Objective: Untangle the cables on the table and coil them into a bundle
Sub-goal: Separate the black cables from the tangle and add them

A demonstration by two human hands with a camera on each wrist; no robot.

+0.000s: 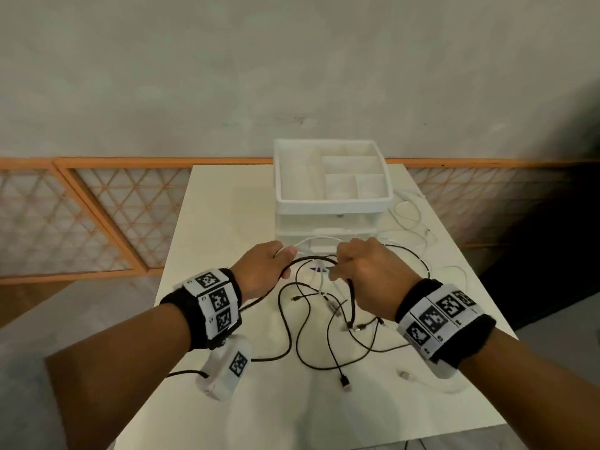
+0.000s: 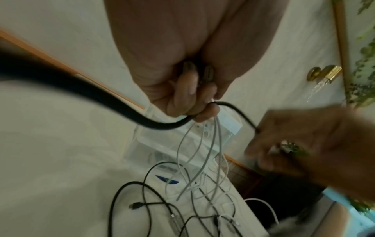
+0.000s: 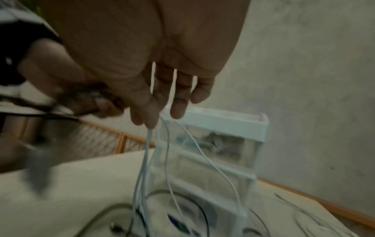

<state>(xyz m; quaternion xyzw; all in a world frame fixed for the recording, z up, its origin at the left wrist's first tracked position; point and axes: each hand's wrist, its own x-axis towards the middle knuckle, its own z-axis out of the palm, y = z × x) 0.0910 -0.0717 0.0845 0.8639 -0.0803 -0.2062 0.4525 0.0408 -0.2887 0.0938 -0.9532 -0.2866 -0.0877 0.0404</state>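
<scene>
Left hand: the left hand (image 1: 263, 267) is raised above the table, fingers curled round a thick black cable (image 1: 311, 259) and several thin white cables (image 2: 205, 152); the lift probably lets the strands hang apart so crossings show.
Right hand: the right hand (image 1: 367, 271) pinches the other end of the same black span, and thumb and forefinger also nip white strands (image 3: 168, 160); the remaining fingers are loosely extended.
Held span: the black cable arches between the two hands, likely the first turn of a coil.
Tangle: black cables (image 1: 302, 332) loop across each other on the white table (image 1: 227, 222) just below the hands, not yet sorted.
Loose cables: more white cable (image 1: 409, 216) lies beside the drawer unit.
Drawer unit: a white plastic organiser (image 1: 331, 190) stands at the far edge, behind the work.
Count: two hands, one organiser; cables number several, exact count impossible while they overlap; at least three connector ends are visible.
</scene>
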